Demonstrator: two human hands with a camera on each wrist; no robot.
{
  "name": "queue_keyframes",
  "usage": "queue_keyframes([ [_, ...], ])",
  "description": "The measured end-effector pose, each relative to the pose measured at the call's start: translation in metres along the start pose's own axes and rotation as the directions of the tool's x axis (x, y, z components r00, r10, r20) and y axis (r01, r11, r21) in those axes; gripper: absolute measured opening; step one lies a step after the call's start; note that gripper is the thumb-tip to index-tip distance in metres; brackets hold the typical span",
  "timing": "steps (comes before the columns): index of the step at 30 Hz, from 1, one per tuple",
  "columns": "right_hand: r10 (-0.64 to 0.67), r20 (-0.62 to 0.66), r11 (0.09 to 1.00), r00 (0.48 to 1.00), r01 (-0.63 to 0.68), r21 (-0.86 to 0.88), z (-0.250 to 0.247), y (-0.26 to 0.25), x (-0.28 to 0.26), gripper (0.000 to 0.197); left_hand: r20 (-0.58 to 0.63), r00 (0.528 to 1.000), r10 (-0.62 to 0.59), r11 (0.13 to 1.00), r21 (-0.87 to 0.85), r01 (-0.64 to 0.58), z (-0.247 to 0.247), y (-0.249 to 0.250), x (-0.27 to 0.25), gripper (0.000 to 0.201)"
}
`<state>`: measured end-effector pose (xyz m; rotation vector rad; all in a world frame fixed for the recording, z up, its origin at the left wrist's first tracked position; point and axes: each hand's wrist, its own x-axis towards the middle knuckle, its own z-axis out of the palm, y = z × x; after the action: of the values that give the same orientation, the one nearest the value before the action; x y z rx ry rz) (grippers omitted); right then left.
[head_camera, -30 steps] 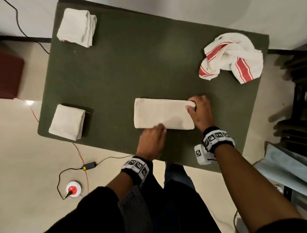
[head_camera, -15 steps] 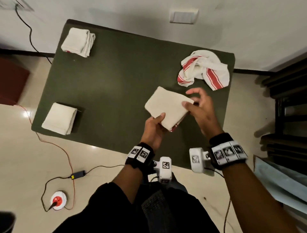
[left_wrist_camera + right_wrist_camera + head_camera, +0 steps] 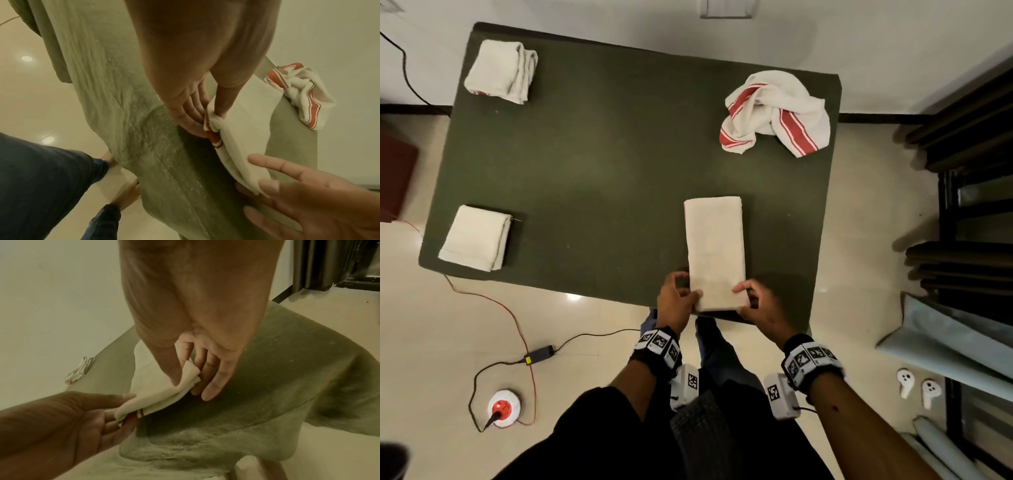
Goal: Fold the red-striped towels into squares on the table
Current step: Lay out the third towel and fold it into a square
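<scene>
A cream towel strip [image 3: 715, 251], folded into a long narrow rectangle w/ its top face plain, lies flat on a dark green table [image 3: 592, 171]. Thin red stripes show only at the near end's layered edge, seen in the wrist views. The strip's long axis runs straight away from the person, near end at the table's front edge, far end pointing toward the wall. It sits right of centre.

Left hand [image 3: 675, 301] pinches the near-left corner: thumb on top, fingers [image 3: 190, 112] straight and close together under the cloth edge. Right hand [image 3: 758, 306] pinches the near-right corner the same way, thumb over, fingers [image 3: 209, 369] extended together beneath. Both corners are lifted slightly off the table; the rest of the strip stays flat.

A crumpled red-striped towel [image 3: 774, 114] sits at the far-right corner, well apart from the strip. Two folded squares rest on the left side: one [image 3: 500, 70] at the far-left corner, one [image 3: 476, 238] at the near-left corner.
</scene>
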<state>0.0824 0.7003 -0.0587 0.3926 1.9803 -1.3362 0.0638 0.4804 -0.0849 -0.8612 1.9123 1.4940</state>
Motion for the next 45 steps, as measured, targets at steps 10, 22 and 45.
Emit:
queue_keyframes([
  [10, -0.331, -0.103, 0.791, 0.938, 0.216, -0.572, -0.005, -0.065, 0.027, 0.059, 0.085, 0.986, 0.142, 0.986, 0.081, -0.149, -0.005, 0.007, -0.008, 0.026],
  [22, -0.216, 0.347, 0.828, 0.913, 0.36, -0.43, -0.015, -0.089, 0.099, 0.041, 0.436, 0.896, 0.083, 0.933, -0.349, 0.083, -0.029, 0.047, -0.019, 0.062],
  [45, -0.369, -0.194, 0.913, 0.909, 0.314, -0.262, -0.043, -0.093, 0.083, 0.034, -0.136, 0.988, 0.074, 0.996, -0.043, -0.081, -0.004, 0.109, 0.065, 0.04],
])
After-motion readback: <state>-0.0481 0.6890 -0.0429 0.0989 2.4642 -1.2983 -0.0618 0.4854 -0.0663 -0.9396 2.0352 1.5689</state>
